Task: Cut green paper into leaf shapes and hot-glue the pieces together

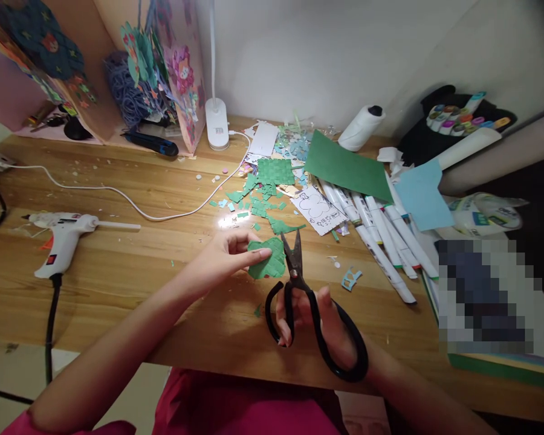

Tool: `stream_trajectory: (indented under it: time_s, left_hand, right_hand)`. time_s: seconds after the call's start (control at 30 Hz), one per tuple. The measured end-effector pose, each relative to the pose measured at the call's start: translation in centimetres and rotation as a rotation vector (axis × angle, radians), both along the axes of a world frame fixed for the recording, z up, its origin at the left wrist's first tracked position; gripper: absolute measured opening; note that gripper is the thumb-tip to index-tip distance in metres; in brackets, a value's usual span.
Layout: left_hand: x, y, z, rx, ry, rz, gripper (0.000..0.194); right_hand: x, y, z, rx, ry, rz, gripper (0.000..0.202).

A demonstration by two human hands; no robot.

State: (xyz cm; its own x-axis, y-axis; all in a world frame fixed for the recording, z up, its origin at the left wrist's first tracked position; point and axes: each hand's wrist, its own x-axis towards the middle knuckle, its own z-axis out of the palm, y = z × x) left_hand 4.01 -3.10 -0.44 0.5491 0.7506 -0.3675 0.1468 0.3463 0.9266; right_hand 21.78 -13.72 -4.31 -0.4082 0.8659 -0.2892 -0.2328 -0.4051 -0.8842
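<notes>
Between the thumb and fingers of my left hand (pixel 229 257) is a green woven paper cutout (pixel 272 266) with a rounded, lobed outline. My right hand (pixel 329 320) has its fingers through the black handles of a pair of scissors (pixel 295 272). The scissor blades point away from me, slightly parted, just right of the cutout's edge. Beyond them lie green paper scraps (pixel 258 205) and a woven green paper piece (pixel 275 171). A white card with a line drawing (pixel 318 209) rests to their right.
A glue gun (pixel 66 235) lies at the left, its black cord running off the front edge. A white cable (pixel 163 216) crosses to a lamp base (pixel 216 125). Several white markers (pixel 381 241), a green sheet (pixel 349 166) and a thread spool (pixel 361 128) lie at right.
</notes>
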Motion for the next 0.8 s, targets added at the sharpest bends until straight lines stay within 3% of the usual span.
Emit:
stream_trajectory:
  time_s: [0.13, 0.3, 0.5, 0.8]
  left_hand:
    - [0.5, -0.3, 0.0, -0.011, 0.003, 0.007, 0.028]
    - [0.7, -0.4, 0.1, -0.017, -0.028, 0.04, 0.028]
    - [0.9, -0.4, 0.1, -0.004, -0.061, 0.139, 0.027]
    - [1.2, -0.9, 0.2, -0.003, -0.09, 0.172, 0.028]
  right_hand:
    - [-0.1, -0.5, -0.5, 0.06, -0.053, -0.027, 0.069]
    - [0.2, -0.2, -0.2, 0.016, -0.033, -0.003, 0.072]
    - [0.2, -0.4, -0.5, 0.033, -0.043, 0.029, 0.072]
    - [-0.2, -0.5, 0.3, 0.051, -0.07, 0.036, 0.068]
